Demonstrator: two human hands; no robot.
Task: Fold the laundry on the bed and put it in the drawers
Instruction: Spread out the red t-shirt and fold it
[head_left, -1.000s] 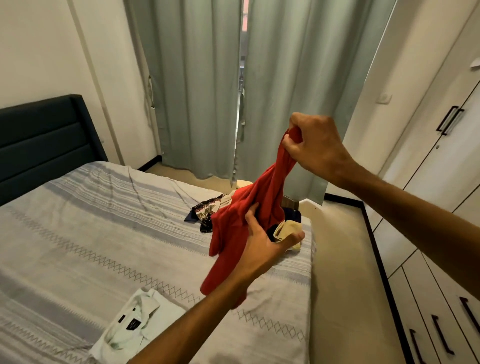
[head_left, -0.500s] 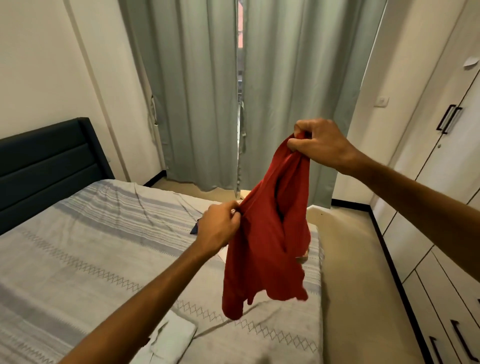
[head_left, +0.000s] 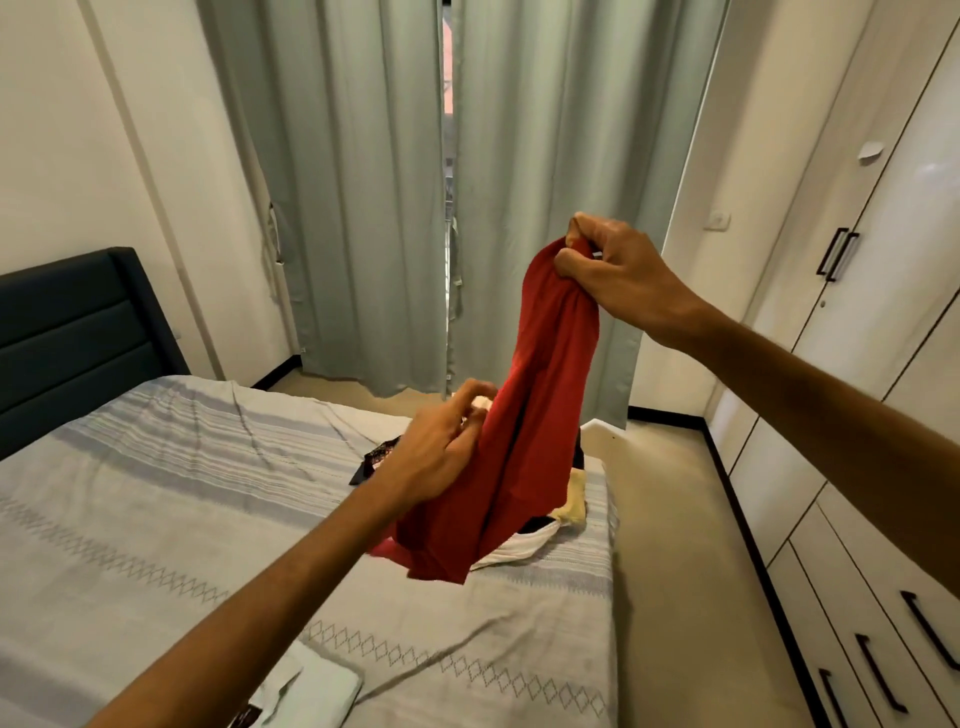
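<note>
Since half a second ago, the left hand (head_left: 441, 447) has dropped lower and slid across the red garment (head_left: 524, 415), its fingers now loosely curled against the cloth's near edge; whether they actually pinch it cannot be told. Higher and to the right, the right hand (head_left: 618, 270) grips the bunched top of the garment in a closed fist, thumb over fabric, arm stretched forward from the right edge. The garment hangs between the hands, its lower end just above the bed (head_left: 156, 519). Behind and below the left hand lies a small pile of laundry (head_left: 566, 509) on the bed's far corner. Near the left forearm, a folded white shirt (head_left: 311, 686) rests on the bed. Below the right arm, the closed drawers (head_left: 852, 623) line the wall.
</note>
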